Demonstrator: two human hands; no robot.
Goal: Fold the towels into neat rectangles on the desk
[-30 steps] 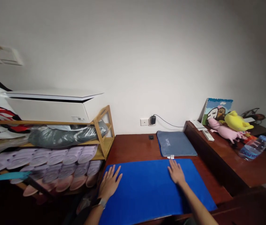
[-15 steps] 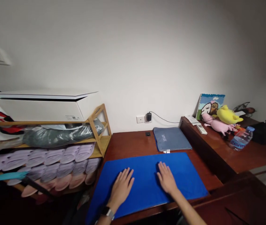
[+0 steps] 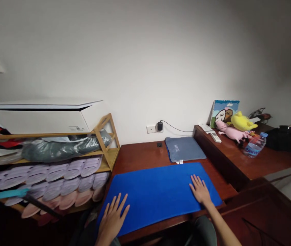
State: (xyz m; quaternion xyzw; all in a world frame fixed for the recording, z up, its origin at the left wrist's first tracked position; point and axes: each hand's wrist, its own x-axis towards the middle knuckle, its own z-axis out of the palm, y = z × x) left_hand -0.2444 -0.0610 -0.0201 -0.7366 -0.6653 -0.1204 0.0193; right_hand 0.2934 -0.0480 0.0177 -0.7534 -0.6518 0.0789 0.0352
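In front of me there is a plain pale wall, brighter in its middle and greyer toward the right. I see a reddish-brown desk against it, with a light wooden rack on my left and a brown counter on my right.

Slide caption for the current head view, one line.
Left hand and right hand spread palm-down over a bright blue cloth, a folded grey-blue cloth beyond.

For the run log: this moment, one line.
left hand: palm down, left end of blue cloth | right hand: palm down, right end | grey cloth: behind, on desk
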